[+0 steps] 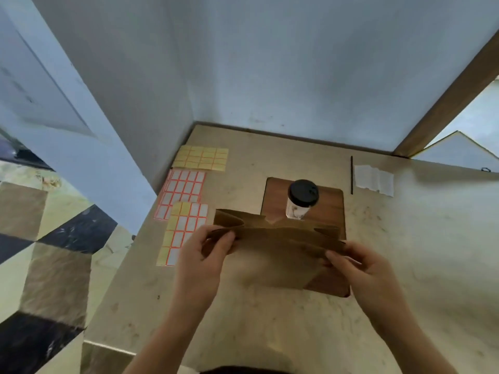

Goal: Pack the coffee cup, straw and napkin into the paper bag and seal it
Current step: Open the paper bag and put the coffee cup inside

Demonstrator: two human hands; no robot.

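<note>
I'm seeing a beige table bearing label sheets, a wooden board, straw and napkin.

Both hands hold a brown paper bag above the desk: the left hand pinches its left top edge, the right hand its right. Just beyond the bag a coffee cup with a black lid stands upright on a wooden board. At far right a black straw lies beside a white napkin. Label sheets lie at left.
</note>
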